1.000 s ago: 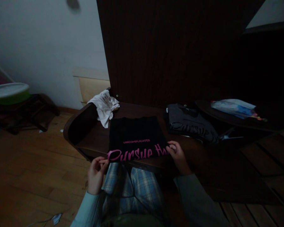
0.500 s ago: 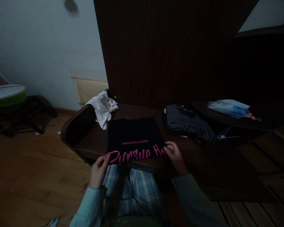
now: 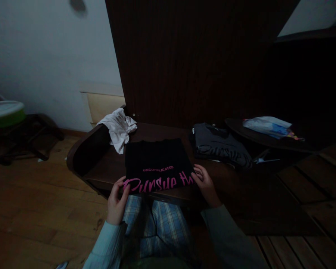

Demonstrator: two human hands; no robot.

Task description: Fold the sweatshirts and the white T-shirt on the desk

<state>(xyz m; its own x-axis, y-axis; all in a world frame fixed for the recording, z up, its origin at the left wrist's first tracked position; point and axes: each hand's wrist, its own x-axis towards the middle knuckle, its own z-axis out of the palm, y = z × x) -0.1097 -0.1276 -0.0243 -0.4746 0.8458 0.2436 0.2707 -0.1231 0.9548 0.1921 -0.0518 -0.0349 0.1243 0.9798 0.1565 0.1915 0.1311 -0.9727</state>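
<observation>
A folded black T-shirt (image 3: pixel 156 153) with pink lettering lies flat on the dark wooden bench (image 3: pixel 100 173), its near edge by the bench's front. At its near left corner, my left hand (image 3: pixel 117 200) holds the cloth's edge between thumb and fingers. My right hand (image 3: pixel 205 185) grips the near right edge, the thumb over the end of the printed words. The fingertips under the cloth are hidden. Right of the T-shirt sits a folded dark grey shirt (image 3: pixel 221 142) with black lettering, on top of other dark cloth.
A crumpled white cloth (image 3: pixel 119 129) hangs over the bench's left armrest. On a dark rounded shelf (image 3: pixel 238 132) at the right lies a clear and blue plastic package (image 3: pixel 268 127). A green tub with a pale lid (image 3: pixel 7 114) stands on a low stool at far left.
My left thumb and fingers have spread slightly apart at the T-shirt's corner. My right hand keeps its place at the other edge. The view has shifted a little.
</observation>
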